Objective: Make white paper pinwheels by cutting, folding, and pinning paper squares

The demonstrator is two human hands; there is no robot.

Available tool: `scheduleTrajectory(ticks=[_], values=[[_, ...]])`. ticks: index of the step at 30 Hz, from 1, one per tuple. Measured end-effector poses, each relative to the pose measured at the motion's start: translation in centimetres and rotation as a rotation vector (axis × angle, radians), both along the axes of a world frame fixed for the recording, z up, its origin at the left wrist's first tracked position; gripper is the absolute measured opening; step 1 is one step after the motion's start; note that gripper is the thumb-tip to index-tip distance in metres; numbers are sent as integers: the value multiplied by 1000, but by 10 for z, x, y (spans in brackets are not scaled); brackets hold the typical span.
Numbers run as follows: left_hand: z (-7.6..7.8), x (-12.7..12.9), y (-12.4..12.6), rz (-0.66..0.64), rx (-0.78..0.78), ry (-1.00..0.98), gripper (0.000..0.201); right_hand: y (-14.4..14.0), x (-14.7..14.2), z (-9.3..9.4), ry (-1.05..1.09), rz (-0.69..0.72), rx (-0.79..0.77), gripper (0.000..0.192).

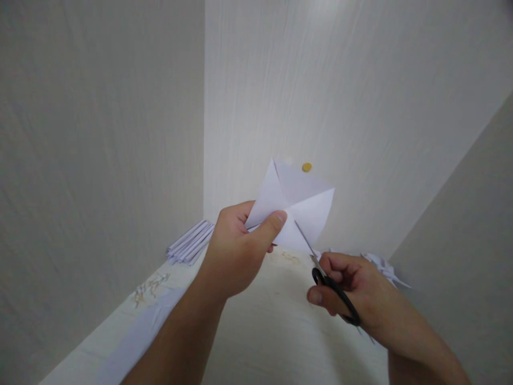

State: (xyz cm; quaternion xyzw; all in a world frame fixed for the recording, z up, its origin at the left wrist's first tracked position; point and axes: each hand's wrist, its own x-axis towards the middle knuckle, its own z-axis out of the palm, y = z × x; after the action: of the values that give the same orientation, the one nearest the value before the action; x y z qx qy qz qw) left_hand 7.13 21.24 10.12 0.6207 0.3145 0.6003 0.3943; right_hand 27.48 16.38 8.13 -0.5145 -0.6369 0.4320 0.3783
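Observation:
A folded white sheet of paper, with creases meeting near its middle, is pinched in my left hand. My left thumb presses on its face close to the centre, and the fingers are mostly hidden behind it. Black-handled scissors are in my right hand, with thumb and fingers at the handle loops. Their thin metal blades point up and left and reach over the paper's lower right part. Whether both blades straddle the paper I cannot tell.
Several narrow folded paper strips lie in a pile at the left. White paper scraps are behind my right hand. A larger white sheet lies beside my left forearm. A yellow round spot is on the pale panel beyond the paper.

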Motion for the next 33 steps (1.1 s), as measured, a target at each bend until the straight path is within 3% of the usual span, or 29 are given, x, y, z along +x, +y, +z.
scheduleTrajectory(ticks=[27, 30, 33], values=[[-1, -7, 5, -12, 6, 15, 33, -8, 0, 3, -39, -19, -62, 56], [-8, -15, 7, 17, -30, -42, 34, -19, 4, -12, -51, -11, -98, 55], [-22, -24, -3, 12, -121, -76, 34, -37, 6, -49, -109, -101, -151, 53]])
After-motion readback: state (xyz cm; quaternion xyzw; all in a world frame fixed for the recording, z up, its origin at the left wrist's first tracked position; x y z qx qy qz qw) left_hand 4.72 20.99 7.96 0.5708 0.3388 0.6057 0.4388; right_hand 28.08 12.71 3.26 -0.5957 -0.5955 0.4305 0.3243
